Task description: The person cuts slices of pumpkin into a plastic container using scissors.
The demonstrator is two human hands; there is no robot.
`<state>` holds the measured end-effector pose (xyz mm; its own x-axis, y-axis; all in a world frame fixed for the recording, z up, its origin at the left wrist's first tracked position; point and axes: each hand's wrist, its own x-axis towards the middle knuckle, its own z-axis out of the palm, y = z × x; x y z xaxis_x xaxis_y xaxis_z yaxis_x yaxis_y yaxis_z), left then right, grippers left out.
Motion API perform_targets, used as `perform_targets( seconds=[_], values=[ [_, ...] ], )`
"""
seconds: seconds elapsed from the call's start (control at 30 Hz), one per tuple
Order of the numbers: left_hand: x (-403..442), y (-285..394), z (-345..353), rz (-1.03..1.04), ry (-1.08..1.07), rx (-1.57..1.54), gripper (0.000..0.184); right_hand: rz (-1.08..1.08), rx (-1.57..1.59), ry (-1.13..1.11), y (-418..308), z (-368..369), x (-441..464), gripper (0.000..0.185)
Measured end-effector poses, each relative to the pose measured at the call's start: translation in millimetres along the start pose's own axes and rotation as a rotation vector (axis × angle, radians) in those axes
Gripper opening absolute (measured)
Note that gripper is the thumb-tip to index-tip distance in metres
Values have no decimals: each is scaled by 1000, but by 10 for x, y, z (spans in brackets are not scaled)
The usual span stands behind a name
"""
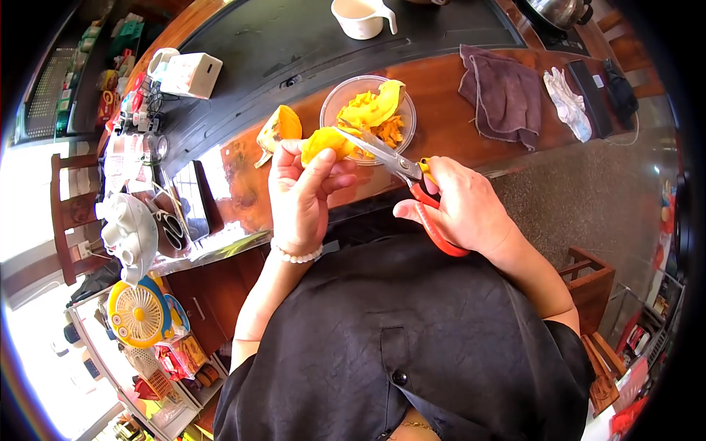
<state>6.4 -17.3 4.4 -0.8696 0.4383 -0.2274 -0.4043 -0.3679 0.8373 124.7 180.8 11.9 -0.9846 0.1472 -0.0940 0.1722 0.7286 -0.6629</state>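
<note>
My left hand (305,195) pinches a yellow-orange piece of pumpkin (329,142) between thumb and fingers. In my right hand (467,206) is a pair of scissors (393,160) with red and yellow handles, its blades reaching left to the pumpkin piece. Just beyond the blades stands a clear round plastic bowl (329,108) with small orange cut bits (387,131) and a larger yellow pumpkin piece (375,109) in it. A pumpkin wedge (281,132) with its stem lies on the wooden table edge, left of the bowl.
A white cup with a handle (362,18) stands on the dark tabletop (294,44). Right of the bowl lie a brown towel (504,95), a white cloth (566,104) and a dark long box (588,99). At the left are a white box (193,75) and a yellow-blue fan (138,312).
</note>
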Motion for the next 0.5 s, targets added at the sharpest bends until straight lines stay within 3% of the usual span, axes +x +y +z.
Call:
perform_targets(
  seconds=[0.5],
  values=[
    [-11, -9, -19, 32, -9, -34, 19, 55, 65, -85, 1, -39, -74, 68]
  ],
)
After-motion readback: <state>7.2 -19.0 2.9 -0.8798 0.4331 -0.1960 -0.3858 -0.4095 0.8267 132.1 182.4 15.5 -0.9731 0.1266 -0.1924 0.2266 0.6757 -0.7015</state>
